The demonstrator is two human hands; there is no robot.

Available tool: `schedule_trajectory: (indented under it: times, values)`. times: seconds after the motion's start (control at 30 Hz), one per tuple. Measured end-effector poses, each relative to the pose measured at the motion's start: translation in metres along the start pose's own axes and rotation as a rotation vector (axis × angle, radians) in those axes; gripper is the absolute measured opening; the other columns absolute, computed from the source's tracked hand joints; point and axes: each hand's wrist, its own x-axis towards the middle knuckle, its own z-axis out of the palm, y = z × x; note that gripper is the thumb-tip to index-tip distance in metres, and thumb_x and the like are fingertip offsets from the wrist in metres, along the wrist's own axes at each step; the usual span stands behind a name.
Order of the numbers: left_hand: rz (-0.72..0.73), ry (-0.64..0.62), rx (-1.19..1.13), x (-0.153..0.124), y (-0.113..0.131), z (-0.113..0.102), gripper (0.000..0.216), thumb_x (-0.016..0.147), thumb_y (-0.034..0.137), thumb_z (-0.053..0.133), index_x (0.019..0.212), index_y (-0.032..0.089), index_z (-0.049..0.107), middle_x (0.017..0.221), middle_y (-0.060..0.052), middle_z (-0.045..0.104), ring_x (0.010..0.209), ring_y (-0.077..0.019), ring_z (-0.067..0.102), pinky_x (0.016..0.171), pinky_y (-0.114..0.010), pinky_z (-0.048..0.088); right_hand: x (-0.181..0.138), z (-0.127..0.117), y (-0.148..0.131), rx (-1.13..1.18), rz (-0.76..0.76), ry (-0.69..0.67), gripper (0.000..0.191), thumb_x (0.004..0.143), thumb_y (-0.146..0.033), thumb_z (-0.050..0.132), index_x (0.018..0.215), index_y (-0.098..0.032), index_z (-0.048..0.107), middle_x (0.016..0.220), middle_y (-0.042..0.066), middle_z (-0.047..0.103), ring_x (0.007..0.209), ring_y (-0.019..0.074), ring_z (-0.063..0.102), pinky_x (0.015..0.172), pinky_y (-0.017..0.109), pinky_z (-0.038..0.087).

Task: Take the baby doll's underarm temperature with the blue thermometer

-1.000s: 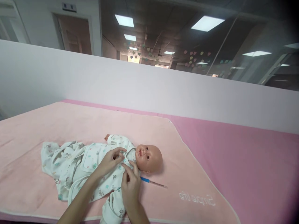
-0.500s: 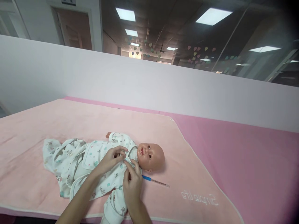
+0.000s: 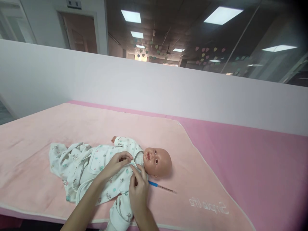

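Observation:
A baby doll (image 3: 157,163) lies on its back, head to the right, dressed in a white printed baby top (image 3: 115,187). Both hands are at the top's neckline, just below the doll's chin. My left hand (image 3: 119,161) has its thumb and fingertips pinched at the edge of the cloth. Close beside it, my right hand (image 3: 139,186) is bent, thumb and forefinger together on the same collar edge. Whatever small fastening may lie between the fingertips is too small to make out. Near the right wrist lies a thin marked stick with a blue end (image 3: 153,183).
A peach towel (image 3: 192,173) with white lettering covers much of the pink table (image 3: 269,160). Loose printed cloth (image 3: 68,160) lies bunched around the doll's lower body at left. A white partition (image 3: 154,86) rises behind the table, with glass above it.
The whole view has shifted slightly, so the doll and hands appear a little farther right. Both hands stay at the neckline; the left fingertips have moved slightly.

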Motion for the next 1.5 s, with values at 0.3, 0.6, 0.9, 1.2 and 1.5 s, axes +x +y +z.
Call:
schedule_trajectory:
  times: [0.3, 0.6, 0.9, 1.2, 1.5]
  values:
    - [0.017, 0.026, 0.067, 0.002, -0.004, -0.003, 0.017, 0.078, 0.028, 0.056, 0.086, 0.015, 0.062, 0.066, 0.001, 0.053, 0.061, -0.0107, 0.043, 0.057, -0.022, 0.031, 0.002, 0.0, 0.0, 0.027, 0.023, -0.008, 0.034, 0.084, -0.011, 0.038, 0.098, -0.019, 0.068, 0.105, 0.01, 0.063, 0.097, 0.019, 0.06, 0.081, 0.031, 0.05]
    - [0.021, 0.043, 0.125, 0.002, -0.001, -0.003, 0.023, 0.078, 0.033, 0.056, 0.09, 0.015, 0.062, 0.072, -0.002, 0.057, 0.063, -0.012, 0.048, 0.058, -0.022, 0.037, 0.002, -0.001, -0.001, 0.03, 0.006, 0.019, 0.035, 0.085, -0.012, 0.038, 0.106, -0.019, 0.065, 0.107, 0.01, 0.063, 0.098, 0.0188, 0.061, 0.08, 0.031, 0.051]
    - [-0.029, 0.088, 0.293, -0.058, 0.016, -0.037, 0.036, 0.079, 0.034, 0.059, 0.113, 0.024, 0.058, 0.113, -0.006, 0.058, 0.103, -0.0207, 0.054, 0.089, -0.032, 0.045, 0.016, 0.011, -0.022, -0.006, -0.14, -0.055, 0.037, 0.087, -0.014, 0.038, 0.116, -0.018, 0.059, 0.119, 0.01, 0.059, 0.105, 0.0188, 0.059, 0.081, 0.028, 0.051]
    - [0.131, 0.23, 0.523, -0.053, 0.003, -0.019, 0.024, 0.077, 0.021, 0.057, 0.098, 0.023, 0.067, 0.1, -0.006, 0.064, 0.099, -0.0222, 0.054, 0.087, -0.033, 0.043, 0.028, 0.026, -0.026, 0.14, -0.105, -0.126, 0.023, 0.084, -0.016, 0.043, 0.089, -0.018, 0.065, 0.092, 0.007, 0.063, 0.085, 0.0168, 0.06, 0.071, 0.027, 0.048]
    - [0.079, 0.264, 0.436, -0.055, 0.006, -0.013, 0.024, 0.073, 0.03, 0.065, 0.096, 0.022, 0.068, 0.101, -0.007, 0.064, 0.1, -0.0225, 0.055, 0.085, -0.032, 0.045, 0.026, 0.025, -0.026, 0.243, -0.021, -0.036, 0.018, 0.088, -0.019, 0.041, 0.08, -0.019, 0.057, 0.082, 0.004, 0.057, 0.075, 0.0153, 0.056, 0.066, 0.027, 0.045]
